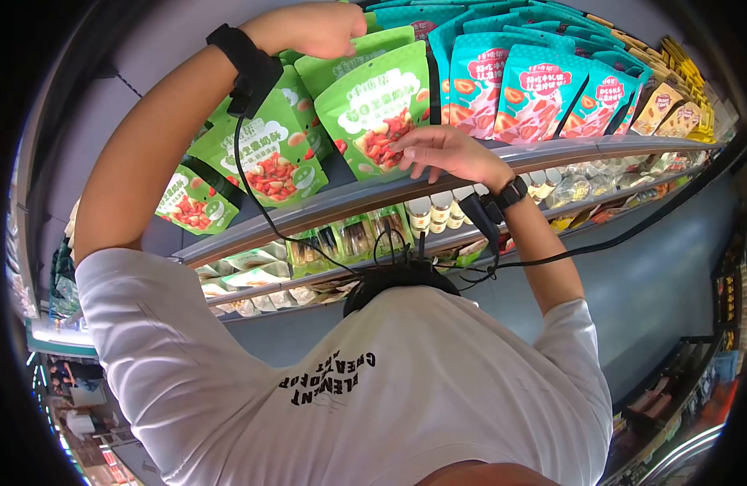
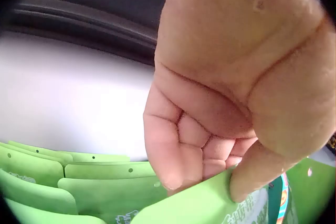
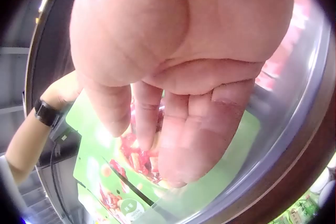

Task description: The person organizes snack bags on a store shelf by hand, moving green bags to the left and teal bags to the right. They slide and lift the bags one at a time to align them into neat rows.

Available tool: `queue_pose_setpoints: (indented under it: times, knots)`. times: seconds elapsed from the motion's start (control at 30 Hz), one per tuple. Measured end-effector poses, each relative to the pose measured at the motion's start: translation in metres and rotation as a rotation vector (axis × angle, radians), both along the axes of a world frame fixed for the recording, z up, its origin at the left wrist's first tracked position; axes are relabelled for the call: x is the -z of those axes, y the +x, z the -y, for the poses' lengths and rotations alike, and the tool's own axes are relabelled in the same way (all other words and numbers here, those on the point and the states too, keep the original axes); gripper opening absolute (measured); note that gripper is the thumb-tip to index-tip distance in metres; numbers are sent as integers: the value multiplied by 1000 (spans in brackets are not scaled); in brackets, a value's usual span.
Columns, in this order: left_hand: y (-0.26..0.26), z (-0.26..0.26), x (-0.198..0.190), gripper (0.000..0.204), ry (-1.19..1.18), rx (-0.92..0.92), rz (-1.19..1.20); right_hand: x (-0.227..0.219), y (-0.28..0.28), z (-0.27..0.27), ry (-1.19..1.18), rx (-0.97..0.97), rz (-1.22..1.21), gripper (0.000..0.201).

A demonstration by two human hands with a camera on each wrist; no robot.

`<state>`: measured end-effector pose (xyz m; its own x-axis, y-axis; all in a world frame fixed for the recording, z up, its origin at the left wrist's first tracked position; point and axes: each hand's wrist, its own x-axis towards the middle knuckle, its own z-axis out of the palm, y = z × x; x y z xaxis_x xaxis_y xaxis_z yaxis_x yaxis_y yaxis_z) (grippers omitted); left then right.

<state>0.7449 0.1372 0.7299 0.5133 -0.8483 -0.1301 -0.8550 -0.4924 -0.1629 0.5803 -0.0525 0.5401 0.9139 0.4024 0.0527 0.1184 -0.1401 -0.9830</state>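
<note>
A green snack pouch printed with red fruit and nuts stands tilted at the front of the shelf. At its top edge is my left hand; in the left wrist view the thumb and curled fingers pinch the rim of the green pouch. My right hand is at the lower right of the pouch, fingers loosely bent and lying over its fruit picture. In the right wrist view the fingers overlap the pouch's front, hiding part of the print.
More green pouches stand to the left and behind. Teal strawberry pouches fill the right, with yellow packs beyond. A raised shelf lip runs along the front, above lower shelves with jars and bags. Black cables hang from the wrist cameras.
</note>
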Motion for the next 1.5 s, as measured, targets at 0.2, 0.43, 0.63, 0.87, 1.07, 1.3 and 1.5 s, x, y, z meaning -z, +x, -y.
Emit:
queue_pose_setpoints:
  times: [0.2, 0.43, 0.63, 0.87, 1.07, 1.3, 1.5]
  knots:
    - [-6, -5, 1, 27, 83, -85, 32, 1, 1, 3, 3, 4, -24, 34]
    - [-51, -10, -12, 34, -469, 4, -263, 1, 0, 4, 6, 0, 6, 35]
    - [-75, -15, 9, 30, -133, 93, 26, 1, 3, 2, -14, 0, -21, 38]
    - [-73, -23, 7, 28, -134, 110, 55, -11, 1, -12, -107, -121, -10, 38]
    - [-76, -40, 2, 25, -138, 93, 43, -11, 3, -11, -88, -150, 39, 37]
    - [-74, -46, -5, 30, -87, -9, 55, -15, -9, 11, -68, -76, 46, 32]
    - [-76, -60, 13, 23, -392, 113, 22, -9, -27, 66, -13, 40, 120, 32]
